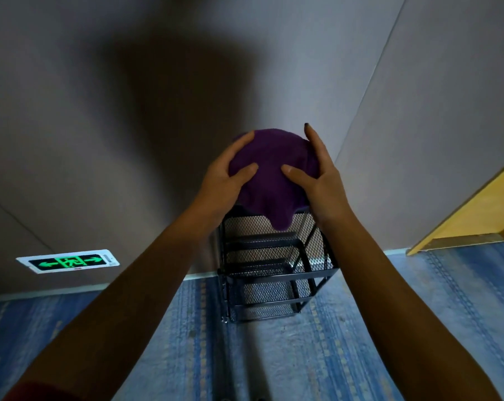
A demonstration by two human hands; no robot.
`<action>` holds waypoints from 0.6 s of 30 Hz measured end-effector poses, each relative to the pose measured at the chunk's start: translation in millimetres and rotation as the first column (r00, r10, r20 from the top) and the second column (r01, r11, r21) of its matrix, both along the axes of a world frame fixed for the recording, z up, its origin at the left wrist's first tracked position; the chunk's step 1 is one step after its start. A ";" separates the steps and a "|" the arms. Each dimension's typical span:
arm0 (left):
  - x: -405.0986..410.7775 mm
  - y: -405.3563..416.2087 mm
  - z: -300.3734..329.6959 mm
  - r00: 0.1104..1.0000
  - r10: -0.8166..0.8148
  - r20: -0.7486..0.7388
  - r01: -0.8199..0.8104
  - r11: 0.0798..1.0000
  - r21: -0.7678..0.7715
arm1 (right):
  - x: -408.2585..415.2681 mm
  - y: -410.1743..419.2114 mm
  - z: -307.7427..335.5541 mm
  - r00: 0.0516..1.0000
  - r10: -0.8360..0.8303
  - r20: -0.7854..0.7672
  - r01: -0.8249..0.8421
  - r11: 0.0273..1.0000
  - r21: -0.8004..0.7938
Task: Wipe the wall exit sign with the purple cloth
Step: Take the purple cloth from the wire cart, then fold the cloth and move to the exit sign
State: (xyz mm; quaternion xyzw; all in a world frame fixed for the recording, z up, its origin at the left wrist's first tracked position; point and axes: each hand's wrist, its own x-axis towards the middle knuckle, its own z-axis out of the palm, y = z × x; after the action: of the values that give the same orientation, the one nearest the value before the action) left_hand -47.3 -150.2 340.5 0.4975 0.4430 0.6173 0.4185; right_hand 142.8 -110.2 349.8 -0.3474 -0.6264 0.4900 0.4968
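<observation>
Exit sign (pixel 68 261) unobstructed — rack (pixel 276 273) well apart.

Both forearms are bare, a dark red sleeve edge (pixel 28 392) shows on the left arm, and the right hand (pixel 317 175) has a dark-painted fingernail.

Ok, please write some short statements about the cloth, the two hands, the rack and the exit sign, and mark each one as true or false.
1. Both hands hold the purple cloth. True: the left hand and the right hand grip it from either side.
2. The cloth is pressed against the exit sign. False: the sign is low on the wall, far to the left, and nothing touches it.
3. The cloth is at the top of a black mesh rack. True; one edge hangs down over the rack's front.
4. The exit sign is dark. False: its green arrows and running figure glow.
5. The rack stands on bare wooden floor. False: it stands on blue patterned carpet.
</observation>
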 end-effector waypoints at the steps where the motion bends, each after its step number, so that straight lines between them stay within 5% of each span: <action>1: -0.7 -3.3 -0.4 0.999 0.026 -0.025 -0.026 1.000 0.009 | -2.4 -1.2 -0.2 1.000 0.001 0.013 -0.001 1.000 0.013; 10: -25.8 -51.7 -4.5 0.950 0.311 -0.005 -0.311 0.950 -0.036 | -48.9 -18.3 -4.9 0.985 0.065 0.157 -0.081 0.992 0.099; 18: -104.4 -138.9 -42.2 0.798 0.528 0.290 -0.460 0.845 -0.271 | -138.6 -72.2 -38.0 0.927 0.319 0.197 -0.336 0.940 0.059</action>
State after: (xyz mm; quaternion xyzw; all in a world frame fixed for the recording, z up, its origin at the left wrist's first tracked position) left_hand -151.7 -289.1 298.4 0.2031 0.5309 0.7400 0.3597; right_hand 4.2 -182.4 311.8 -0.2589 -0.7407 0.5024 0.3631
